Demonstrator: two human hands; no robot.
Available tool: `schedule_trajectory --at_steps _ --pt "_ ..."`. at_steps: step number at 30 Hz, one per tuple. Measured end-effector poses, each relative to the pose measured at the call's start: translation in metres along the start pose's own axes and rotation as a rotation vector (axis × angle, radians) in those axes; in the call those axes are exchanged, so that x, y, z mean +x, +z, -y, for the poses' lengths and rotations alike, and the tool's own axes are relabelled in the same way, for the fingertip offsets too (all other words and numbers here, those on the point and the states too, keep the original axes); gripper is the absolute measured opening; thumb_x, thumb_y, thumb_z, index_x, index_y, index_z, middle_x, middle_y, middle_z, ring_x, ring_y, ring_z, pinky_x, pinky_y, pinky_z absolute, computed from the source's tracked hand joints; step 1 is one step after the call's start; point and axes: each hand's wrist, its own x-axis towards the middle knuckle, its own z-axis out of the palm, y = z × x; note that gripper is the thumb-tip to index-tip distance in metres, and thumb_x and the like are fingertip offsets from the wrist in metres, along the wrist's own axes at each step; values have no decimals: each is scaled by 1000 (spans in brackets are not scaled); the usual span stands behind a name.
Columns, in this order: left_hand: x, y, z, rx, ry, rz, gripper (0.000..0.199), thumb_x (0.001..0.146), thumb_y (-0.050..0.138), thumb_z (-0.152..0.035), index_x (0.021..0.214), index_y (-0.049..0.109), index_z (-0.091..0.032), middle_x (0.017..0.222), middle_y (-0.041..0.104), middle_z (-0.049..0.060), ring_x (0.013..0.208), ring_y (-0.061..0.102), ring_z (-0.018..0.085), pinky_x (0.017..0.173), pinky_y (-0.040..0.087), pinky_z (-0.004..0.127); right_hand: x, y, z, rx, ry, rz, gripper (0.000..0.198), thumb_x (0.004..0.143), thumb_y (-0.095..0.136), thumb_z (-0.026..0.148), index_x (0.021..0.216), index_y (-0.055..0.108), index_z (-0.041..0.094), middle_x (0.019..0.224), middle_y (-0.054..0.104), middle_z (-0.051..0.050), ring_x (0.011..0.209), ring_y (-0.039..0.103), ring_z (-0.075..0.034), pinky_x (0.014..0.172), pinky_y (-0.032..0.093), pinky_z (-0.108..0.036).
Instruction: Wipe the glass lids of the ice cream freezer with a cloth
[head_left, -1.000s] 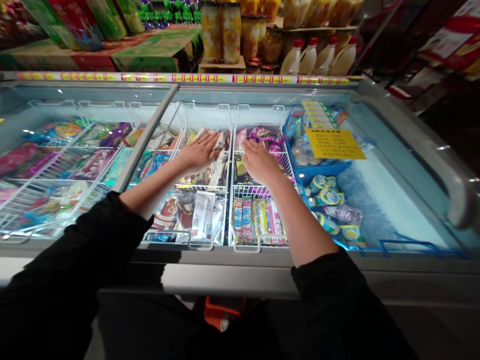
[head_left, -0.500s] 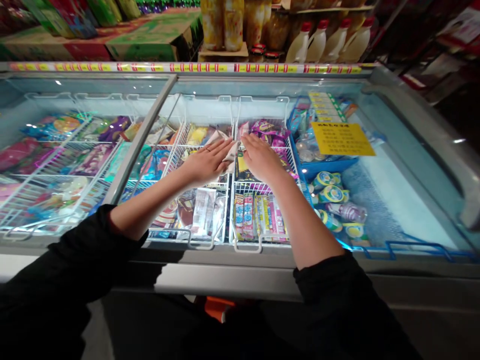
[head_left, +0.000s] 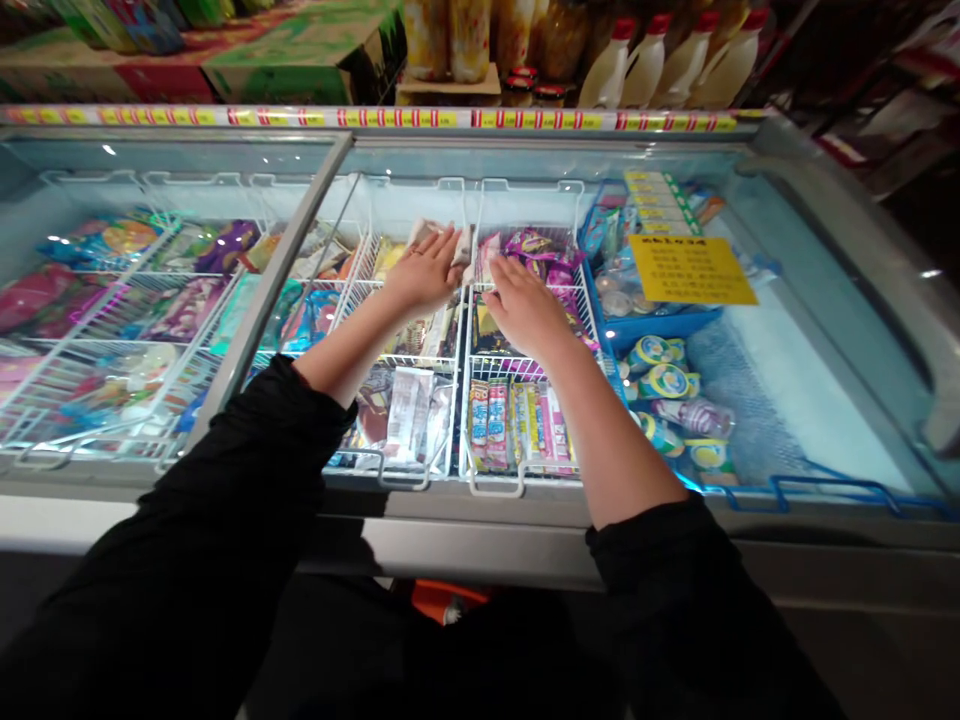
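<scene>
My left hand [head_left: 427, 272] is over the middle baskets of the chest freezer, fingers stretched out and lying flat. Under and just beyond its fingertips is a pale wrapped package [head_left: 461, 242]; whether they press on it I cannot tell. My right hand [head_left: 525, 308] is spread flat over the neighbouring basket, fingers pointing away from me. Purple ice cream wrappers [head_left: 531, 242] lie beyond it, and dark packs are partly hidden beneath. Nearer me, a wire basket holds pink and blue ice pops [head_left: 496, 425] and a silvery-white pack [head_left: 409, 415] lies in the one beside it.
A sliding lid frame [head_left: 281, 270] slants across the left side. On the right are a yellow sign [head_left: 693, 270], several ice cream cups [head_left: 670, 382] and a blue wire basket edge [head_left: 832, 492]. Behind the price strip [head_left: 540, 120] stand jars [head_left: 469, 40] and red-capped jugs [head_left: 607, 65].
My left hand has moved slightly away from me, and the pale package now lies farther back in its basket. My right hand has barely shifted. The view has tilted a little.
</scene>
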Motion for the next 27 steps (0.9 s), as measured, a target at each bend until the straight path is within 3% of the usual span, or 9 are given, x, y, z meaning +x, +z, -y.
schedule_trajectory --at_steps 4,6,8,11,15,18,21,24,27 --pt "-56 1 -7 18 229 59 71 112 25 -46 176 4 -26 184 13 0 169 13 25 137 8 39 -1 1 1 -13 28 -24 73 108 40 34 176 20 16 179 29 -8 167 20 -35 138 17 -56" --pt "-65 -2 4 24 232 66 71 112 25 -48 176 7 -27 184 14 -1 169 14 25 137 10 38 -2 2 2 -25 36 -36 72 108 37 33 175 21 14 179 29 -8 167 21 -34 138 16 -55" --pt "-52 -7 21 19 145 35 71 112 23 -49 176 7 -26 184 15 1 169 15 27 137 11 42 -2 3 3 -39 44 -41 71 108 35 33 175 22 12 180 28 -9 167 21 -33 138 16 -54" --pt "-3 -10 44 -9 -12 -3 73 111 21 -49 177 4 -23 183 15 5 169 12 33 136 15 51 -1 5 2 -57 47 -39 70 109 32 34 175 22 12 180 28 -8 167 21 -31 138 15 -53" --pt "51 -6 35 -57 -102 -34 72 111 23 -51 177 5 -27 184 14 2 168 14 34 135 15 54 1 5 1 -74 41 -40 70 109 32 36 175 22 13 180 28 -8 167 21 -30 138 16 -53" --pt "46 3 6 -37 -12 -19 72 111 24 -49 177 6 -25 184 13 4 168 14 35 136 14 52 0 5 2 -79 38 -43 69 109 31 36 174 25 12 179 30 -10 167 22 -31 138 16 -54" --pt "13 7 -12 16 159 24 72 111 27 -47 176 2 -26 184 12 1 169 12 33 137 12 45 -1 5 4 -77 37 -53 68 109 30 35 172 29 9 176 37 -13 166 24 -33 137 16 -57" --pt "-12 1 0 33 222 67 73 112 25 -49 176 -1 -27 184 12 0 169 10 30 137 11 42 -2 6 5 -73 33 -69 68 109 32 33 172 30 8 176 36 -13 166 24 -33 137 17 -56" --pt "1 -8 31 18 123 72 74 112 21 -51 176 -1 -21 184 12 5 169 9 31 136 12 46 -1 7 5 -71 33 -71 69 108 34 33 173 28 11 178 31 -10 166 24 -32 138 18 -54"
